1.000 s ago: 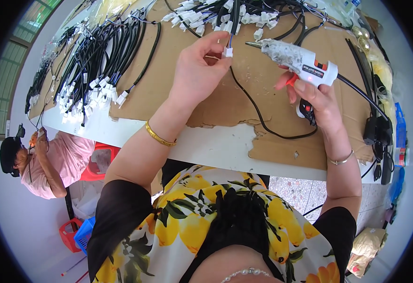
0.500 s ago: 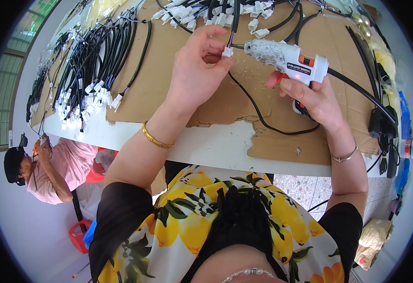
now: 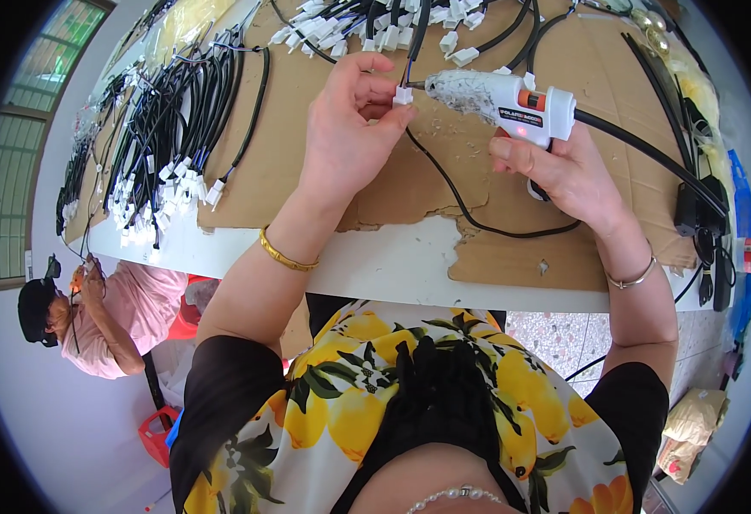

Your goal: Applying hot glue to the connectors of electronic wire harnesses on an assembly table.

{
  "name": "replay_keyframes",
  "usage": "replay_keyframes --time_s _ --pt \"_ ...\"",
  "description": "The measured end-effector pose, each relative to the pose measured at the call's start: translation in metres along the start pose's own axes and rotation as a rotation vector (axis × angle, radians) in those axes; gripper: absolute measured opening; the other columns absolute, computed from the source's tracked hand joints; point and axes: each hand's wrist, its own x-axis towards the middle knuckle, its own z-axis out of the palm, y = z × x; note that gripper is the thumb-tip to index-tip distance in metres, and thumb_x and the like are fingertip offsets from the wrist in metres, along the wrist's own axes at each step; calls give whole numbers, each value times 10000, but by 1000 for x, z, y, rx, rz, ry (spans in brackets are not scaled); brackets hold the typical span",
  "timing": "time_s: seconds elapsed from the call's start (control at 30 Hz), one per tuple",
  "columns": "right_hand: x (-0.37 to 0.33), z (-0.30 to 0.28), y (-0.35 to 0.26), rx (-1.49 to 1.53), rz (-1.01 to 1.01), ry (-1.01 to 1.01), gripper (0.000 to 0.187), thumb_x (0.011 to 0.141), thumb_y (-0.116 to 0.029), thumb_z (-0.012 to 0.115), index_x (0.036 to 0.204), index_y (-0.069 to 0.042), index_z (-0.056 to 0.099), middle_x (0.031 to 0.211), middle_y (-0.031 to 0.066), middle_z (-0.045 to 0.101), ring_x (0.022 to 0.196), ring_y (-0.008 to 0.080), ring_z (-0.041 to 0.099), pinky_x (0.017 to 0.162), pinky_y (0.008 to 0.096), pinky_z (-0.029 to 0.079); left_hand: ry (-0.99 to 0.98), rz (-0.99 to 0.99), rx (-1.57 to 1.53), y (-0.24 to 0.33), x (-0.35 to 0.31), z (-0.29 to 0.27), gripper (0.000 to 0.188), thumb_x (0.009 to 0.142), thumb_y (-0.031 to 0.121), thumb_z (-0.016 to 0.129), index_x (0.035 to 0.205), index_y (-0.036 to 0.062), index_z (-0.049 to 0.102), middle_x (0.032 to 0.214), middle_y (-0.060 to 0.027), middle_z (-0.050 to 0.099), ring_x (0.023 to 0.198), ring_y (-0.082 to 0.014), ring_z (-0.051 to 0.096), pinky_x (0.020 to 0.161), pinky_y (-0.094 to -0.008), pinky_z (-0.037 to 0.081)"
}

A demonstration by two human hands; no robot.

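My left hand [image 3: 345,128] pinches a small white plug connector [image 3: 403,96] between thumb and fingers, over the cardboard. Thin wires run from the connector up into a black-sleeved cable [image 3: 420,38]. My right hand [image 3: 568,176] is wrapped round the handle of a white hot glue gun [image 3: 517,107], whose barrel is smeared with dried glue. The nozzle points left and meets the wires just above the connector; whether glue is coming out is too small to tell. A red light glows on the gun's side. Its trigger is hidden behind my fingers.
Bundled black cables with white connectors [image 3: 178,128] lie on the left, and several more connectors [image 3: 315,30] at the back. Torn cardboard [image 3: 512,261] covers the white table [image 3: 375,270]. A thin black cord [image 3: 452,188] curves below my hands. A person in pink [image 3: 127,317] sits at left.
Both hands, the connector and the glue gun appear slightly further left in the view. The red trigger, visible before, is now covered by my right fingers. The nozzle stays at the wires.
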Motion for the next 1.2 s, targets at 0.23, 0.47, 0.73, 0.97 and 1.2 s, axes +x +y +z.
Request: replay_keyframes --time_s 0.23,0.47,0.73,0.97,1.2 --pt "1 -3 -5 -59 63 -14 418 791 -385 668 908 0 556 726 5 549 643 81 518 588 222 437 18 0 18 1 0 -1 376 706 -55 645 1032 24 475 817 -90 640 740 -153 632 666 -252 519" --pt "1 0 -5 18 31 15 350 802 -316 675 923 -16 541 708 -2 540 607 70 500 555 214 426 42 29 34 -1 0 -1 382 703 -50 651 1033 29 475 832 -89 630 760 -161 634 669 -261 519" --pt "-1 2 -7 114 -22 44 330 789 -302 688 891 -32 527 693 1 533 598 74 499 536 211 411 62 70 125 2 0 -1 395 684 -43 667 1020 34 474 831 -75 617 743 -156 622 671 -267 509" --pt "2 -2 1 110 -54 3 345 806 -339 660 887 -30 531 690 20 551 623 87 509 564 227 419 71 79 151 3 0 -1 401 673 -40 677 1011 37 476 797 -59 597 714 -144 598 669 -267 502" --pt "2 1 0 125 -17 41 276 823 -283 638 892 -25 566 739 37 595 705 100 555 646 230 447 78 93 193 3 0 -1 400 667 -39 683 1002 40 480 799 -58 591 716 -147 591 664 -266 497"
